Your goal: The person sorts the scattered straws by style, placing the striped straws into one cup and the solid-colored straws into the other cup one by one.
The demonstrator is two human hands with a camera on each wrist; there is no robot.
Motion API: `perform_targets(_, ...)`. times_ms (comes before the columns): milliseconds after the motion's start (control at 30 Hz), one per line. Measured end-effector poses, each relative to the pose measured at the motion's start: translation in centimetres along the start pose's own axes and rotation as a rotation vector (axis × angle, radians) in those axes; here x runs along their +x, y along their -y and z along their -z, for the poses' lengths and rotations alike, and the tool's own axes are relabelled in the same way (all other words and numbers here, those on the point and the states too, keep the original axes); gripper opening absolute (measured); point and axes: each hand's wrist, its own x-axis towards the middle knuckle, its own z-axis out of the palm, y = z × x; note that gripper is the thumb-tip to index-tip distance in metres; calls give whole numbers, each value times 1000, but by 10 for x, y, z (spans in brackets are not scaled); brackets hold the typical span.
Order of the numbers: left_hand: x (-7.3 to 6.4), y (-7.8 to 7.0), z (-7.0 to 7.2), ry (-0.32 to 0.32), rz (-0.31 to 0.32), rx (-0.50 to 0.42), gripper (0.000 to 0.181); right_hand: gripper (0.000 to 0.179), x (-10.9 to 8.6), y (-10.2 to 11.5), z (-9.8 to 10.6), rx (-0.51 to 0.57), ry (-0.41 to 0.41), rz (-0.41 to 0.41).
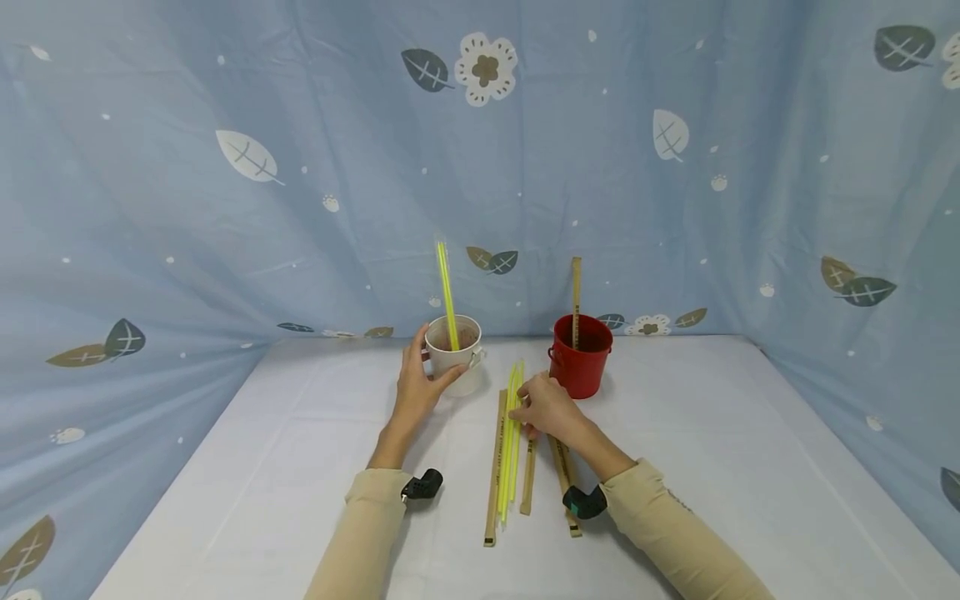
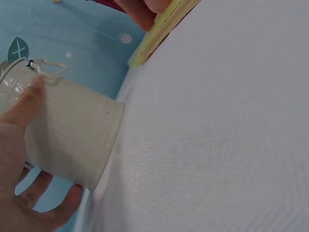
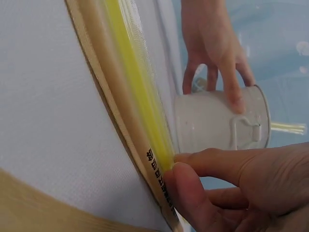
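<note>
Editor: What were the hands doing?

Photographer: The left hand [image 1: 418, 387] gripped a white pail [image 1: 467, 383], thumb by one handle and fingers spread around its side. The right hand [image 1: 551, 408] was nearly closed, thumb and forefinger pinching at the yellow straws [image 1: 507, 471] near their far end; how many it held could not be made out.

Editor: And where did that bundle lie?

Photographer: Lengthwise on the white worktop [image 1: 300, 492], in front of the two pails, one brown printed strip [image 1: 493, 492] just beside it on the left. More brown strips [image 1: 528, 483] lay to its right, some partly hidden beneath the right arm.

Editor: What stood in the pails?

Photographer: A few upright yellow straws [image 1: 446, 283] rose from the white one, leaning slightly left. A single brown strip [image 1: 576, 292] stood in the red pail [image 1: 583, 373], to the right and well apart from the white one.

Editor: And behind?

Photographer: A blue curtain [image 1: 360, 183] printed with leaves and flowers hung along the worktop's far edge.
</note>
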Motion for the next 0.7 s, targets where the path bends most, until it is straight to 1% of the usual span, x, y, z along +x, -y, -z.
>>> perform_targets(67, 0, -1, 1, 11, 12, -5, 96, 46, -1, 0, 0, -7, -9, 8)
perform_targets(200, 0, -2, 1, 20, 16, -10, 96, 42, -1, -2, -1, -29, -27, 19)
perform_targets(300, 0, 0, 1, 17, 9, -6, 95, 29, 0, -3, -2, -40, -27, 11)
perform_targets(400, -1, 0, 1, 18, 7, -4, 96, 18, 1, -2, -5, -52, -36, -8)
perform_targets(533, -1, -1, 2, 20, 18, -9, 96, 23, 2, -2, -8, -87, -57, -26)
perform_targets(700, -1, -2, 3, 26, 28, -3, 96, 29, 1, -1, -11, -132, -87, 3)
